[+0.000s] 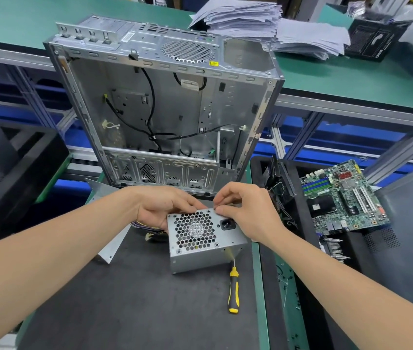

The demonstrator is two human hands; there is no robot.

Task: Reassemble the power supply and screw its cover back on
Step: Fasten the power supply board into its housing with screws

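Metal power supply, wires half hidden behind left hand

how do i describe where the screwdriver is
Find the open grey metal computer case standing on the black mat. Before it sits a silver power supply box with a honeycomb grille. At its near right corner lies the screwdriver, alone in having a yellow and black handle.

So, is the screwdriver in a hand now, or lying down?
Lying down. The screwdriver rests flat on the black mat; the left hand and right hand hold the power supply.
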